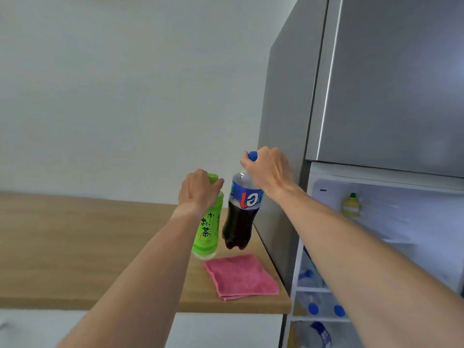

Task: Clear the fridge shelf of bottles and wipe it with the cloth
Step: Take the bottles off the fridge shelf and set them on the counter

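A wooden counter (75,247) ran along a plain white wall (125,84), its right end against the grey side panel (283,146). White cabinet fronts (213,330) sat under its front edge.

Green bottle (207,228): bright green, dark script on label. Right of it, cola bottle (241,214): dark brown liquid, blue cap, blue label, red-white lettering. Cloth (241,276) just in front: pink. Desk (88,247): light wood grain.
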The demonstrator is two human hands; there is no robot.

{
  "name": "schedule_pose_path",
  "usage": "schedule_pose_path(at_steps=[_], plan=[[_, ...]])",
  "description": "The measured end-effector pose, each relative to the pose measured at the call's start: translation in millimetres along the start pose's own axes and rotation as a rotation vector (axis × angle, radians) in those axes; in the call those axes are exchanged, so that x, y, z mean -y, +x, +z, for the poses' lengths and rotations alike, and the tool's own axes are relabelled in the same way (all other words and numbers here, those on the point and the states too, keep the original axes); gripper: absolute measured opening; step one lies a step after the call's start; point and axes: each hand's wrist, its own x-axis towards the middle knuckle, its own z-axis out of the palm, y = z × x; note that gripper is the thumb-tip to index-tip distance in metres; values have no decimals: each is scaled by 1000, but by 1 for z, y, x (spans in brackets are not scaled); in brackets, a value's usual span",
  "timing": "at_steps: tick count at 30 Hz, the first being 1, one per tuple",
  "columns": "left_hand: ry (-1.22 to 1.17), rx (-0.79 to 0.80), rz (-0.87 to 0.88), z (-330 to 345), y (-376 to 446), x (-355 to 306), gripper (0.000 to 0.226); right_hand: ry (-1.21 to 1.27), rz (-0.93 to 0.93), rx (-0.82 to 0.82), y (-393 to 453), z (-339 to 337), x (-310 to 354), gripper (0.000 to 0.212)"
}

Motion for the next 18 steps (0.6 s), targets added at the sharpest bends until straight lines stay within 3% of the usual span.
schedule_pose_path(at_steps=[7, 13, 18], plan=[[62, 20, -63, 42, 58, 43, 45, -82, 29, 120, 37, 86, -19, 44], [157, -37, -41, 68, 79, 54, 45, -122, 118, 244, 61, 117, -26, 36], [170, -51, -37, 69, 71, 50, 46, -170, 141, 290, 55, 118, -25, 55]])
